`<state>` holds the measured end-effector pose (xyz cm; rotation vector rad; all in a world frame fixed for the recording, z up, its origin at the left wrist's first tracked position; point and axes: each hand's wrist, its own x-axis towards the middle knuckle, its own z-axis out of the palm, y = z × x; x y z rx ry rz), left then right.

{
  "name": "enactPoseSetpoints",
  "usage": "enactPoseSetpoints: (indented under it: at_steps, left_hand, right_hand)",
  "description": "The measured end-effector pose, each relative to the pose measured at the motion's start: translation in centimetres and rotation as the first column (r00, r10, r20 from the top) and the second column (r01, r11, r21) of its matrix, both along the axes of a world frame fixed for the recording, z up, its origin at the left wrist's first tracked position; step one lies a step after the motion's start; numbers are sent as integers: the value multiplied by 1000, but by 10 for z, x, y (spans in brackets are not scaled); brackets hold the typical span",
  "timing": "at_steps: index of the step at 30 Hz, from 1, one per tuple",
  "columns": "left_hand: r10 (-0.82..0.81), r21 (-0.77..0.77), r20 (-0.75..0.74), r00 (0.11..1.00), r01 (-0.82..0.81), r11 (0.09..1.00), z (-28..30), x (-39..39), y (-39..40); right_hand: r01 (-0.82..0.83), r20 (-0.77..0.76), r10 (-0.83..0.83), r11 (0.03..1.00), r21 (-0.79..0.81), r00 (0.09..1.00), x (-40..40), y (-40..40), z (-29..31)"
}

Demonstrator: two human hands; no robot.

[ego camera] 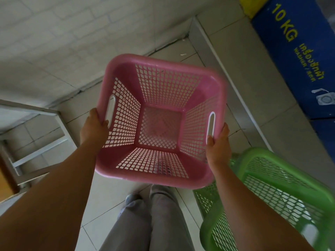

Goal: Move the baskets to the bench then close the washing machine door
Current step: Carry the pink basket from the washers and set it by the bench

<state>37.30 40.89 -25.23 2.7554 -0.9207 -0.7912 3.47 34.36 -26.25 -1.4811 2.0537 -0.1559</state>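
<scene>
An empty pink plastic basket (pixel 161 98) with lattice walls and white handle slots hangs in front of me above the tiled floor. My left hand (pixel 94 125) grips its left rim by the handle slot, and my right hand (pixel 217 144) grips the right rim by the other slot. A green lattice basket (pixel 275 187) stands on the floor at my lower right, partly behind my right forearm. A blue washing machine front (pixel 297 57) marked "10 KG" fills the upper right; its door is not visible.
A white metal frame with a wooden top (pixel 38 142) stands at the left edge, possibly the bench. A white brick wall (pixel 63 33) runs along the back. My grey-trousered legs (pixel 150 220) are below the basket. A raised tiled step (pixel 241 51) borders the machine.
</scene>
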Motion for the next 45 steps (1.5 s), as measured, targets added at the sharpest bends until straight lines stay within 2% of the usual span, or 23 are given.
enactPoseSetpoints:
  at_steps: [6, 13, 18, 25, 29, 40, 45]
  left_hand:
    - [16, -35, -35, 999, -17, 999, 36, 1, 54]
    - [-13, -80, 25, 1000, 15, 997, 110, 4, 145]
    - [-45, -167, 79, 996, 58, 984, 162, 2, 215]
    - [82, -222, -20, 996, -85, 971, 216, -14, 311]
    - [150, -201, -6, 989, -149, 968, 243, -33, 370]
    - [394, -294, 26, 919, -370, 882, 281, -95, 540]
    - [519, -332, 14, 855, -486, 809, 287, -100, 621]
  right_hand:
    - [-30, 2, 30, 998, -47, 1000, 3, 37, 44]
    - [-35, -20, 33, 995, -93, 999, 9, 134, 128]
    - [-58, -18, 56, 990, -128, 998, 3, 200, 179]
    - [-190, 0, 192, 969, -159, 981, -10, 263, 230]
    - [-274, 29, 281, 950, -152, 959, -18, 293, 251]
    - [-563, 68, 580, 808, -172, 812, -22, 380, 296]
    - [-715, 63, 746, 656, -241, 663, 9, 421, 300]
